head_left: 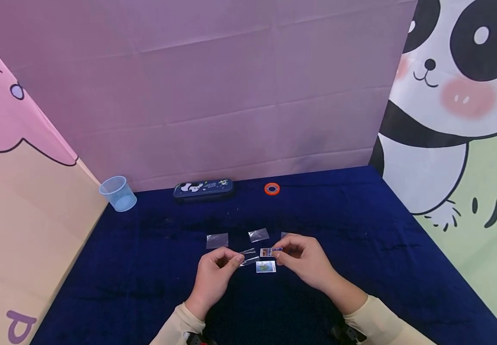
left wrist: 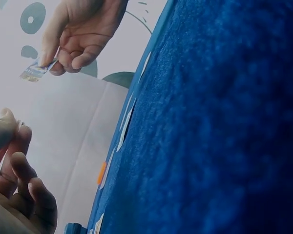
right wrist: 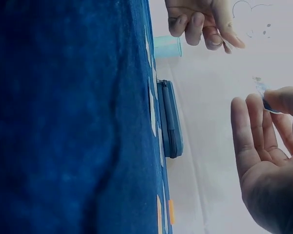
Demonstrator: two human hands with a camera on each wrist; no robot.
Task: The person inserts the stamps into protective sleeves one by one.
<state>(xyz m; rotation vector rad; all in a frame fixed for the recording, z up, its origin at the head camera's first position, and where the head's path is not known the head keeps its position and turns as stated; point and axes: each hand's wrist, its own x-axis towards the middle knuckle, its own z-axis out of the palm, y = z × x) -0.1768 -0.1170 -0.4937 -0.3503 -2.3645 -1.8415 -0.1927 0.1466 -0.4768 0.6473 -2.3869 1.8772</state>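
Note:
In the head view my left hand (head_left: 214, 275) pinches a small clear plastic sleeve (head_left: 250, 259) between thumb and forefinger. My right hand (head_left: 306, 258) holds a little printed card (head_left: 266, 252) by its right end, close to the sleeve but apart from it. Just below them on the cloth lies a second small card (head_left: 265, 267) with a blue-green picture. The left wrist view shows the held card (left wrist: 33, 73) jutting from the right thumb and fingers. In the right wrist view, my left hand (right wrist: 200, 22) mostly hides the sleeve.
Clear sleeves lie farther back on the dark blue cloth: one at left (head_left: 217, 240), one in the middle (head_left: 259, 235), another partly behind my right hand. Beyond stand a blue cup (head_left: 119, 194), a pencil case (head_left: 203, 189) and an orange tape roll (head_left: 271, 189), before a fabric wall.

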